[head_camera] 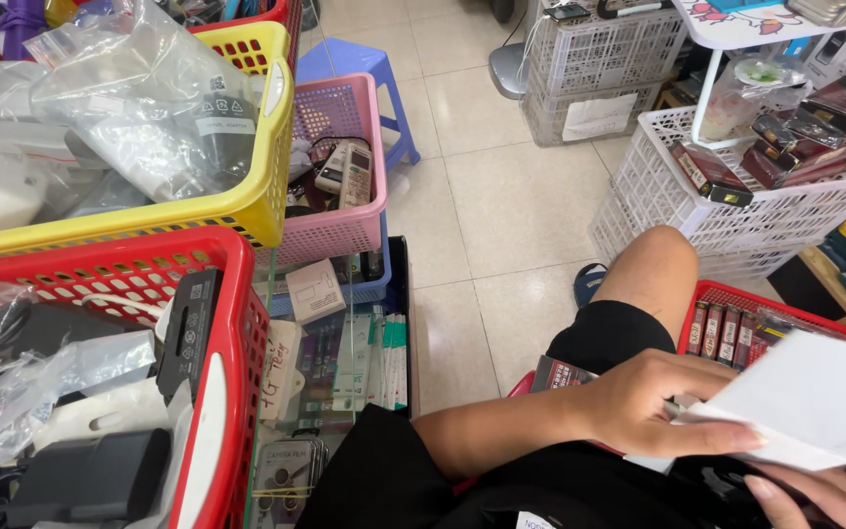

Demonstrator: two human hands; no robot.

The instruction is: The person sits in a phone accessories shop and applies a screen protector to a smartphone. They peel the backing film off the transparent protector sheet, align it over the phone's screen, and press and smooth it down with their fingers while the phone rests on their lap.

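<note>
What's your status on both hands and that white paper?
Left hand gripping white paper. Right hand under it, grip unclear. Red basket beside knee.

A pale tiled floor [501, 216] carries most of it; a blue plastic stool [350, 64] stands on it with a pink basket [345, 230] just beside; two white crates [599, 73] are stacked further back; a larger white basket [678, 211] sits at the right.

red basket [232, 323], yellow basket [271, 147], pink basket [359, 220], blue stool [354, 61]
</note>
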